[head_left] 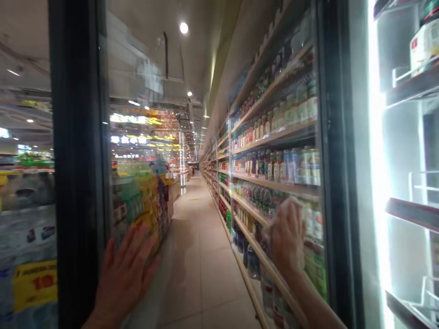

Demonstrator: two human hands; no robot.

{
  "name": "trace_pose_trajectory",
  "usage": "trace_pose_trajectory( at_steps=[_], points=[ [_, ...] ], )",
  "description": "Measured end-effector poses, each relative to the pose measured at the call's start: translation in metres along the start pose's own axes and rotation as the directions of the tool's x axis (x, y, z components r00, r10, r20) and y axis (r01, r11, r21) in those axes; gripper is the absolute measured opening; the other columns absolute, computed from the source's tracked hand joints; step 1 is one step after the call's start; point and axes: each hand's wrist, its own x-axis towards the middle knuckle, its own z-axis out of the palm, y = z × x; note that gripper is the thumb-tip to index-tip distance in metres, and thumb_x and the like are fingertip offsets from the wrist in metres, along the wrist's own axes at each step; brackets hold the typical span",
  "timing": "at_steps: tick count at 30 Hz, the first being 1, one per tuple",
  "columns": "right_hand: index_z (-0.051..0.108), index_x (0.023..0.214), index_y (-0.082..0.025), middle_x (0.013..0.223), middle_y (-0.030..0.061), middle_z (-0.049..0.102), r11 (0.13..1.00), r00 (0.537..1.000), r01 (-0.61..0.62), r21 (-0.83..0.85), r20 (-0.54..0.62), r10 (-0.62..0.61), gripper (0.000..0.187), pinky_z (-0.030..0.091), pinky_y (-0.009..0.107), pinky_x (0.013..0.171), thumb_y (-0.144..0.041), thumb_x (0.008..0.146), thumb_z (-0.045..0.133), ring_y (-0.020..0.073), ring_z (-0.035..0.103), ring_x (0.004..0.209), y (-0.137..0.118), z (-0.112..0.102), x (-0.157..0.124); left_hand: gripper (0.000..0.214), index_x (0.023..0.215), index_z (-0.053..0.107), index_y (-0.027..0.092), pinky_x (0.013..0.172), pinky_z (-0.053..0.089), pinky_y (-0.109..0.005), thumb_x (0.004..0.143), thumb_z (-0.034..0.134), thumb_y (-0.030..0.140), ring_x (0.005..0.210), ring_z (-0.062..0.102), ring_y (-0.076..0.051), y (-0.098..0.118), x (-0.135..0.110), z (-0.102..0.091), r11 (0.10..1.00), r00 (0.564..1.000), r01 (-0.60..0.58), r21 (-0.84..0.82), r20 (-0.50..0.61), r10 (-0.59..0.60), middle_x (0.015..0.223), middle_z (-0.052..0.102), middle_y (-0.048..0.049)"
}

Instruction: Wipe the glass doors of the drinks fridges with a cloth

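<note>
At the black-framed clear glass door (77,160), likely stiff and slick, the seemingly empty left hand (125,262) spreads near its left edge, while near its right the right hand (287,235), fingers nearly straight, holds a crumpled white cloth (292,200), probably light, limp, best gripped under the palm

At four o'clock, the right hand (287,235) largely hides a white cloth (295,200); the forearm (313,294) is cut off below. At eight o'clock, the price card (35,285) is too blurred to read fully. At two o'clock, the right edge cuts a bottle (425,45).
</note>
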Motion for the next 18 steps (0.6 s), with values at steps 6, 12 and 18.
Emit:
trace_pose_trajectory(
  at_steps=[6,12,18],
  points=[
    [0.044,0.135,-0.026,0.144,0.0068,0.04,0.979,0.978,0.198,0.049,0.058,-0.201,0.046,0.017,0.052,0.111,-0.025,0.089,0.035,0.0239,0.024,0.139,-0.021,0.002,0.013,0.053,0.139,0.034,0.021,0.113,0.02,-0.048,0.087,0.046,0.022,0.137,0.027,-0.026,-0.008,0.007,0.003,0.983,0.99,-0.138,0.122,-0.02,0.142,0.143,0.039,-0.0117],
    [0.039,0.138,-0.019,0.149,0.0095,0.031,0.996,0.996,0.086,0.036,0.017,-0.086,0.05,0.02,0.054,0.11,-0.029,0.089,0.031,0.0272,0.019,0.14,-0.032,0.008,0.012,0.05,0.138,0.037,0.014,0.108,0.021,-0.06,0.091,0.038,0.032,0.138,0.021,-0.035,0.05,-0.022,0.016,0.965,0.961,0.256,0.062,-0.124,-0.247,0.147,0.03,-0.0178],
    [0.039,0.137,-0.026,0.148,0.0045,0.034,0.934,0.931,0.352,0.06,0.084,-0.356,0.049,0.018,0.051,0.112,-0.028,0.088,0.036,0.0225,0.022,0.139,-0.064,0.004,-0.048,0.051,0.136,0.04,0.013,0.109,0.026,-0.052,0.09,0.04,0.037,0.138,0.025,-0.031,0.054,-0.078,0.006,0.98,0.965,0.197,0.013,-0.181,-0.192,0.146,0.033,-0.0163]
  ],
)
